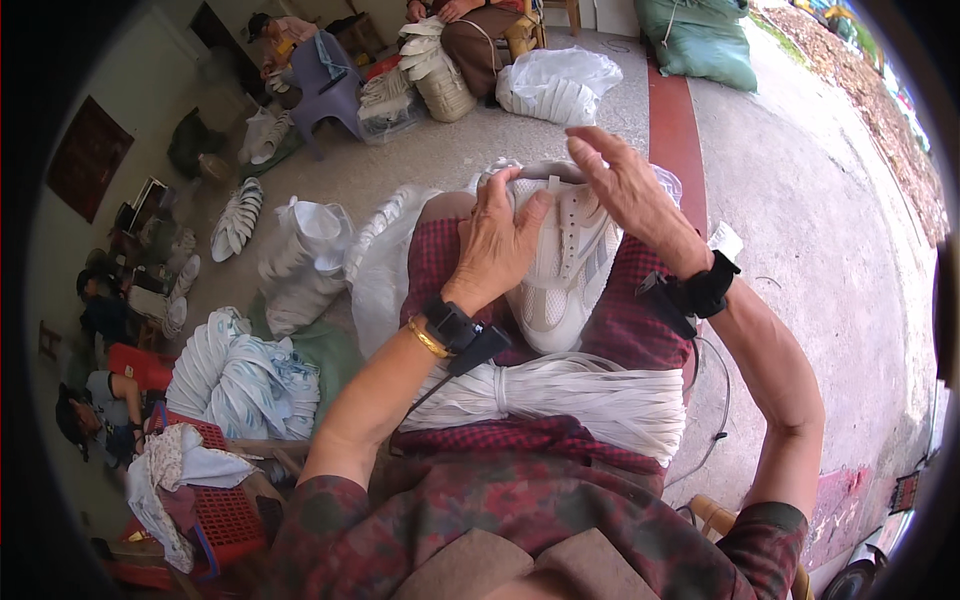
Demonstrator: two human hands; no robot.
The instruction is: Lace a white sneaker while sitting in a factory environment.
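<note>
A white and beige sneaker upper [553, 265] rests on my lap, its mesh toe toward me and its row of eyelets unlaced. My left hand [501, 235] grips it along its left side near the collar, thumb on the upper. Above its right side is my right hand [632, 190], fingers stretched out and holding nothing; whether it touches the upper I cannot tell. Across my lap, nearer my body, lies a thick tied bundle of white shoelaces [590, 393] on a red and dark checked cloth [440, 262].
Stacked white uppers [240, 375] and a white sack [318, 235] stand at the left. A red basket [225, 520] holding cloths is at the lower left. Farther off are a purple chair [328, 95], a plastic-wrapped bundle [560, 85] and a green sack [700, 45]. Several people sit nearby.
</note>
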